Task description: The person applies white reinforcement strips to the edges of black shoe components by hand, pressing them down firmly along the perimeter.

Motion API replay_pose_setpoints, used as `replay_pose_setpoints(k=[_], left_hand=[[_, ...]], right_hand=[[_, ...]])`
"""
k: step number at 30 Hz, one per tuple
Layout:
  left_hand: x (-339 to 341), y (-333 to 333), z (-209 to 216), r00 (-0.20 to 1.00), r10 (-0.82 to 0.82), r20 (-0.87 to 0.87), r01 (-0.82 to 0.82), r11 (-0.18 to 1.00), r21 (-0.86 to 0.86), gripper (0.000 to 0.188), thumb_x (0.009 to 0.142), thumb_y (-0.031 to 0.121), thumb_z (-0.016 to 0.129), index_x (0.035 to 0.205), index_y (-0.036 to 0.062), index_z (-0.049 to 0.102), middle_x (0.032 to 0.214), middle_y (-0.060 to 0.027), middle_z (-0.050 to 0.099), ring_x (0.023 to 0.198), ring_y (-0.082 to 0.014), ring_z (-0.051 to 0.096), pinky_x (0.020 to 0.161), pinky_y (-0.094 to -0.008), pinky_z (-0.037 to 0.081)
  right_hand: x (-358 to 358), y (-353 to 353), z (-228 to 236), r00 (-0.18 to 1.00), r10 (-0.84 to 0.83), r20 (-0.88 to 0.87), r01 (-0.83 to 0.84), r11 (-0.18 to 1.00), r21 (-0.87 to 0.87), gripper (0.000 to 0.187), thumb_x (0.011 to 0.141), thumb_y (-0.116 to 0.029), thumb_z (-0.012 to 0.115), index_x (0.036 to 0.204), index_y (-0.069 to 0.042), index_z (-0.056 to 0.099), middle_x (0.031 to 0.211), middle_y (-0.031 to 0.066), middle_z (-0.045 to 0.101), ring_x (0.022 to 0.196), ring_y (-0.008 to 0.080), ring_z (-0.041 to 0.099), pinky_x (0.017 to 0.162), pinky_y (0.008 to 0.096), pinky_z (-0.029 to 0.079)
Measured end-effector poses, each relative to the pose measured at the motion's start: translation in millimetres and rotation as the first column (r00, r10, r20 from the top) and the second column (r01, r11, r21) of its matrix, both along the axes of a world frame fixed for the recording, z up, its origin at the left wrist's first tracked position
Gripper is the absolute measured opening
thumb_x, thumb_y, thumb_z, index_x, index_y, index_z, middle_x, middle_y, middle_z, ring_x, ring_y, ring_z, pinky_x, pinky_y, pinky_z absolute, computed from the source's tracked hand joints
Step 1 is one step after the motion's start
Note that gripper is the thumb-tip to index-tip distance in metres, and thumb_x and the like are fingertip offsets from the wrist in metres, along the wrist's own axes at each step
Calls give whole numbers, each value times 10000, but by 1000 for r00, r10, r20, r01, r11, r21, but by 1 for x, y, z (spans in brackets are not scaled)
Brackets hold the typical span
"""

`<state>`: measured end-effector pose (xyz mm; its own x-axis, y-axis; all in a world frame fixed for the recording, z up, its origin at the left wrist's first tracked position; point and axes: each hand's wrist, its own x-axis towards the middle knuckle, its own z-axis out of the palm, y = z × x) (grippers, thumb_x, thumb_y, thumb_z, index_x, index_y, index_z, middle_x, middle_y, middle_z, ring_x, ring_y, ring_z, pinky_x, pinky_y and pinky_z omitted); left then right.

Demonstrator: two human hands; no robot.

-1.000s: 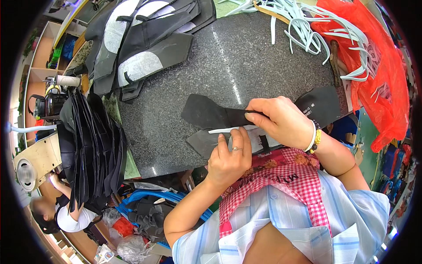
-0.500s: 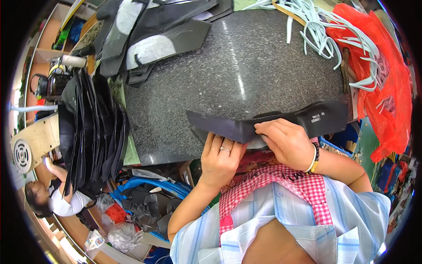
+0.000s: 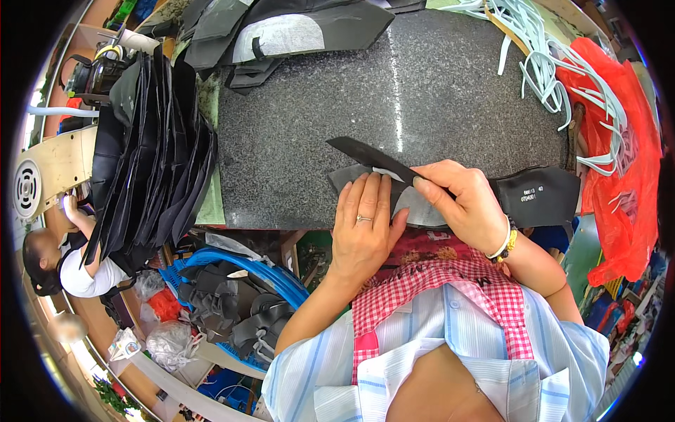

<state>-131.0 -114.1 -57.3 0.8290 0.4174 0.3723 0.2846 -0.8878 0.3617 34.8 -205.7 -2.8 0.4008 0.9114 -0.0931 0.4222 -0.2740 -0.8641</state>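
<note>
A black leather-like piece [image 3: 538, 197] with small white print lies along the near edge of the dark speckled worktop. My right hand [image 3: 464, 204] pinches its upper flap [image 3: 365, 153] between thumb and fingers, and the flap stands raised and folded back. My left hand [image 3: 365, 228] lies with its fingers stretched out on the lower layer [image 3: 343, 179] of the same piece. A short pale strip [image 3: 388, 172] shows at the left fingertips. Between the hands a greyish inner side [image 3: 422, 207] of the piece is visible; the part beneath my right hand is hidden.
Stacked black pieces with grey patches [image 3: 309, 39] lie at the far left of the worktop [image 3: 302, 112]. More black pieces [image 3: 155, 155] hang at the left edge. Pale strips [image 3: 541, 67] and a red plastic bag [image 3: 605, 211] are at right. A blue basket [image 3: 211, 260] stands below left; another person [image 3: 88, 271] sits beyond.
My left hand has moved from gripping the piece's near edge to lying flat on it. My right hand has lifted the flap, exposing the pale strip and inner side. The view has shifted.
</note>
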Motion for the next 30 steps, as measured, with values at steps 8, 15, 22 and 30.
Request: replay_pose_setpoints(k=[8,15,22,30], left_hand=[[4,49,49,984,-156,89,180,861,-476,256,822,206,733,983,15,678,949,-132,686,905,-273,655,808,-363,506],[14,71,40,952,180,-248,-306,520,-797,156,840,61,729,725,19,632,742,-4,645,660,-51,561,577,-235,456],[14,68,30,989,134,-68,-144,972,-188,183,707,42,773,822,27,631,951,-95,605,820,-279,610,747,-385,492],[-11,48,35,975,-109,-192,89,990,-110,383,814,68,693,1189,38,626,1118,-137,668,1083,-338,625,1041,-537,397]], right_hand=[[-17,-15,-23,826,158,541,-290,942,168,386,744,-91,636,1105,45,659,1156,174,676,961,260,637,813,375,530],[-28,-17,-25,621,236,748,-391,920,34,430,745,-137,690,1127,53,641,1238,179,627,1013,259,605,847,361,512],[-25,-15,-20,631,287,721,-390,921,-25,584,696,-259,775,1184,15,609,1346,143,556,1049,274,560,831,394,494],[-3,-15,-6,751,391,532,-449,893,-23,513,737,-157,674,1218,3,596,1313,116,598,1057,245,579,794,367,521]])
